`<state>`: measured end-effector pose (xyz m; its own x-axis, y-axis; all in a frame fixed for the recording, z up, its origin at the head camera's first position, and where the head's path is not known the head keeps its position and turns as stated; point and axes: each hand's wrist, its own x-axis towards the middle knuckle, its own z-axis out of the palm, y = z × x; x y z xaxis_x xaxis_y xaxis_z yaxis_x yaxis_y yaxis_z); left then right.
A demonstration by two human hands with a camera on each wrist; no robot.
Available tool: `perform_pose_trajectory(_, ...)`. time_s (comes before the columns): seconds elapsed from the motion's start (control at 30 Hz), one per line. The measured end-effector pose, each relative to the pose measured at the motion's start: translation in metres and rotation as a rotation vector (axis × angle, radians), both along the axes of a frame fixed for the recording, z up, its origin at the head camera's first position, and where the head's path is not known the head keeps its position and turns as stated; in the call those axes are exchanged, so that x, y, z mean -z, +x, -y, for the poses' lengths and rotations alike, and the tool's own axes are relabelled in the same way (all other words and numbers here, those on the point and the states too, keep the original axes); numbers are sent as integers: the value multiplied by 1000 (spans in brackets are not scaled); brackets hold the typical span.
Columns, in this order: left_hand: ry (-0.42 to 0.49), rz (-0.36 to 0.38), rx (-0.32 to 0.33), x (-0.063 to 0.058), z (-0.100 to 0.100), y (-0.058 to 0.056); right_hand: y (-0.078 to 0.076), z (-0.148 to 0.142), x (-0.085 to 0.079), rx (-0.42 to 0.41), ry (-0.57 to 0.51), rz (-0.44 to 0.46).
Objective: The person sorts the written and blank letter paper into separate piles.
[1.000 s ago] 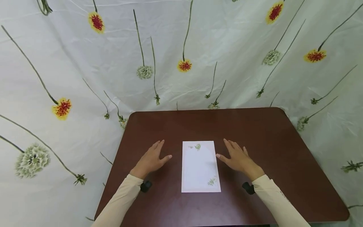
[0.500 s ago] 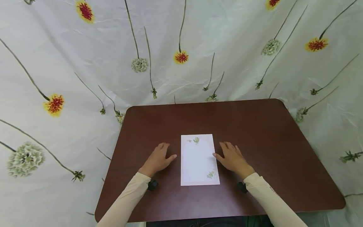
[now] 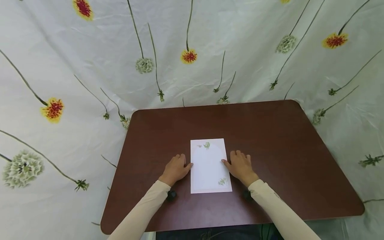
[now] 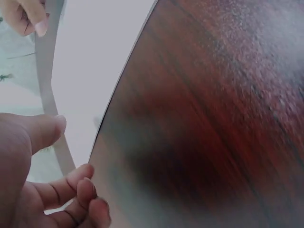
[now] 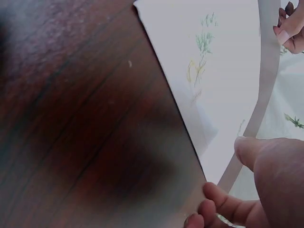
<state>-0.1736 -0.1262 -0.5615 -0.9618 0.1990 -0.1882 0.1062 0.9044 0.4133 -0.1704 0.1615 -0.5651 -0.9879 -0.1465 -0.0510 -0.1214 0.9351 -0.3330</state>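
Observation:
A white rectangular sheet (image 3: 208,166) with small printed green plants lies flat on the brown table (image 3: 270,133). My left hand (image 3: 176,169) is at its left edge, thumb reaching the edge and the other fingers bent on the tabletop. At the right edge, my right hand (image 3: 241,167) has its thumb over the sheet's border. In the left wrist view the index fingertip meets the edge of the sheet (image 4: 99,52), with a gap below the thumb. The right wrist view shows a similar gap between thumb and index finger beside the sheet (image 5: 228,61).
A white cloth (image 3: 168,33) printed with flowers hangs behind and around the table. Dark small cameras sit at both wrists. The person's dark-clothed lap (image 3: 234,232) shows below the front table edge.
Both hands have come inward and down to the sheet's side edges, and their fingers have bent more. The head view has tilted slightly downward. The sheet still lies on the table.

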Motion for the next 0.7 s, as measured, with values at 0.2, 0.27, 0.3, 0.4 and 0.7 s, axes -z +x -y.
perform_pose_trajectory(0.2, -119, 60, -28, 4, -9, 3, -1, 11, 5, 28, 57, 56)
perform_pose_trajectory(0.27, -134, 71, -30, 6, -10, 5, 0, 13, 7, 37, 57, 84)
perform_pose_trajectory(0.3, -136, 70, -31, 8, -11, 6, 1, 13, 7, 40, 58, 93)
perform_pose_trajectory(0.4, -135, 47, -21, 12, -13, 6, 2, 14, 8, 50, 51, 99)
perform_pose_trajectory(0.7, -122, 13, 12, 16, -13, 2, 3, 15, 12, 65, -11, 87)
